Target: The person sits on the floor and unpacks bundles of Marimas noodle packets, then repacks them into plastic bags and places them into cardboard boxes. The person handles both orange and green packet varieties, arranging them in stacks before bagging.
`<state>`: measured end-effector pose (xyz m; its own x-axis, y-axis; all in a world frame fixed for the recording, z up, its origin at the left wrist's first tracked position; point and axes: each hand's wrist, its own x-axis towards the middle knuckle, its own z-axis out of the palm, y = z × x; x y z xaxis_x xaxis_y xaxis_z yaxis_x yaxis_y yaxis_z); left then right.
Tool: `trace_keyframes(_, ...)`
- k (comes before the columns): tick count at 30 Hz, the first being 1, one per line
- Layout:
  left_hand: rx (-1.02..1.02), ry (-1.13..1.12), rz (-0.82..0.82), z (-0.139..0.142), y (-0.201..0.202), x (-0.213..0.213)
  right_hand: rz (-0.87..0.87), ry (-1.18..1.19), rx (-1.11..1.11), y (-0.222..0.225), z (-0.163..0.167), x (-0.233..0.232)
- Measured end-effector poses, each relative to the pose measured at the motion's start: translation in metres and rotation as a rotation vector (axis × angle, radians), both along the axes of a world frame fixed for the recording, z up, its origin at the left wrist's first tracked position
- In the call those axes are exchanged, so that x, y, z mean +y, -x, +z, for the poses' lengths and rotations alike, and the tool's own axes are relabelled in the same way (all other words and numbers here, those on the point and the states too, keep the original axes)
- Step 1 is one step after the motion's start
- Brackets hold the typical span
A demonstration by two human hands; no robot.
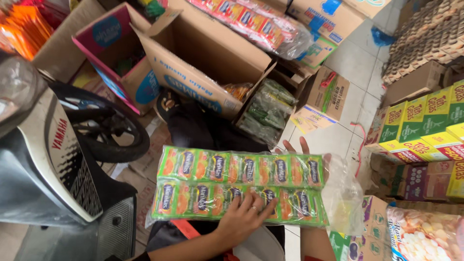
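Observation:
A clear plastic pack of green and orange sachets (241, 169), in two rows, is held flat in front of me. My left hand (244, 217), with a ring on one finger, lies on the pack's lower edge with its fingers pressed on the sachets. My right hand (296, 146) is under the pack's far right end. Only its fingertips show above the top edge, and its forearm rises from below. Loose empty plastic hangs off the pack's right end.
A motor scooter (48, 159) stands close at the left. Ahead are an open cardboard box (203, 63) and a box of green packets (268, 111). Green and yellow cartons (425, 121) are stacked at the right, egg trays (430, 34) above them, and a snack bag (425, 237) below.

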<state>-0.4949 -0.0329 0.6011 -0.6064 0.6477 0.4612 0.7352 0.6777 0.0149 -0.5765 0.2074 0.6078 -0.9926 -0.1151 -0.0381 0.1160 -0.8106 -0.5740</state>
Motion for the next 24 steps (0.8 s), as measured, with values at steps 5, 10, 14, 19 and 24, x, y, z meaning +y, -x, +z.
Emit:
trace_keyframes(5, -0.25, -0.004, 0.025, -0.009, -0.018, 0.003, -0.038, -0.317, -0.071, -0.007, -0.041, 0.061)
trace_keyframes(10, -0.766, -0.215, -0.09, 0.022, -0.013, -0.02, -0.019, -0.606, -0.067, 0.009, -0.041, 0.137)
trace_keyframes(14, -0.777, -0.211, 0.039, 0.037, 0.025, -0.034, -0.07, -0.836, -0.09, 0.025, -0.002, 0.154)
trace_keyframes(19, -0.498, -0.267, 0.179, 0.048, 0.094, -0.037, 0.329, -1.226, 0.116, 0.058, 0.052, 0.118)
trace_keyframes(24, -0.491, -0.309, 0.329, 0.056, 0.178, -0.021, 0.553, -1.677, 0.309, 0.103, 0.062, 0.031)
